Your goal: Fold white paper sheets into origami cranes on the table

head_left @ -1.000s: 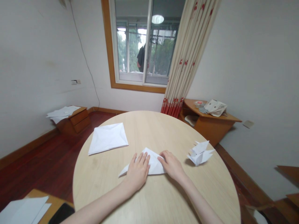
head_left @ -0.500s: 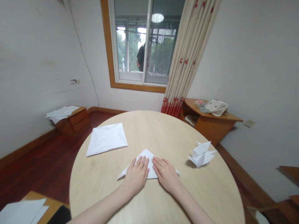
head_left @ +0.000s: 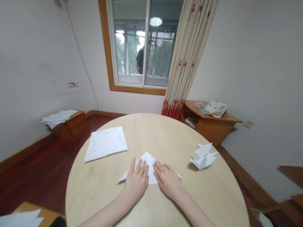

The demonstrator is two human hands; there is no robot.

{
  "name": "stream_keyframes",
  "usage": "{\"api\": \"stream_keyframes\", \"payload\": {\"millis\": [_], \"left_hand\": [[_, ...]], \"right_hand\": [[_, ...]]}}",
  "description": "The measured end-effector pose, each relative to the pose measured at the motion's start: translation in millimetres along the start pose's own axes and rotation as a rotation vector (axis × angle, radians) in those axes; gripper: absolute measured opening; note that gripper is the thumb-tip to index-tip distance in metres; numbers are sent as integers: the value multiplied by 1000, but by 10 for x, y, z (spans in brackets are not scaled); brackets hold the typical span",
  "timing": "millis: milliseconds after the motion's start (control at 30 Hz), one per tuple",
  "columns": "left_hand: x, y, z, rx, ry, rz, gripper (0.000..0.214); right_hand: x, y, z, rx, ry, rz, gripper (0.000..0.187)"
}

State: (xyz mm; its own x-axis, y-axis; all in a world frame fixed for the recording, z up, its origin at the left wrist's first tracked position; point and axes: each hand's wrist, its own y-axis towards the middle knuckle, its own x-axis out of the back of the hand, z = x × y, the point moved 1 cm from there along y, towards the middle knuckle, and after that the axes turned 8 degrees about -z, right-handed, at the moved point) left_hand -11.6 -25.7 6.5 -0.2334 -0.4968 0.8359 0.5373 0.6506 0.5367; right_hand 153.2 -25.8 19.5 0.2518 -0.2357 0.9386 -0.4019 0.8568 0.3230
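A folded sheet of white paper (head_left: 151, 176), pointed at the top with two thin tips out to the sides, lies flat on the round table. Across its left part rests my left hand (head_left: 136, 177), fingers stretched and slightly spread. My right hand (head_left: 167, 178) lies flat on the right part, its fingers straight and close together. Both palms face down, and they cover much of the paper. Between them shows a strip of its middle and the peak.
A stack of white paper (head_left: 106, 144) lies at the table's left. Folded paper figures (head_left: 203, 156) stand at the right. Beyond the round table (head_left: 151, 129) are a small drawer cabinet (head_left: 77, 125), a corner desk (head_left: 210, 126) and a curtain (head_left: 189, 60).
My left hand's fingers have spread a little and shifted slightly left on the paper. My right hand stays nearly in place. The whole view has turned slightly.
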Motion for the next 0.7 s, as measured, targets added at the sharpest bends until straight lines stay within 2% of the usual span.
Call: {"api": "stream_keyframes", "payload": {"millis": [200, 400, 567, 700], "left_hand": [[-109, -21, -3, -68, 122, -51, 34], [-201, -6, 58, -126, 104, -65, 33], [-197, 22, 103, -141, 3, 3, 35], [-108, 47, 116, -130, -112, 106, 40]], "right_hand": [[36, 1, -37, 20, -24, 58, 40], [144, 10, -97, 22, 44, 68, 39], [228, 5, -221, -10, 154, 65, 41], [269, -14, -344, -52, 222, 69, 43]]}}
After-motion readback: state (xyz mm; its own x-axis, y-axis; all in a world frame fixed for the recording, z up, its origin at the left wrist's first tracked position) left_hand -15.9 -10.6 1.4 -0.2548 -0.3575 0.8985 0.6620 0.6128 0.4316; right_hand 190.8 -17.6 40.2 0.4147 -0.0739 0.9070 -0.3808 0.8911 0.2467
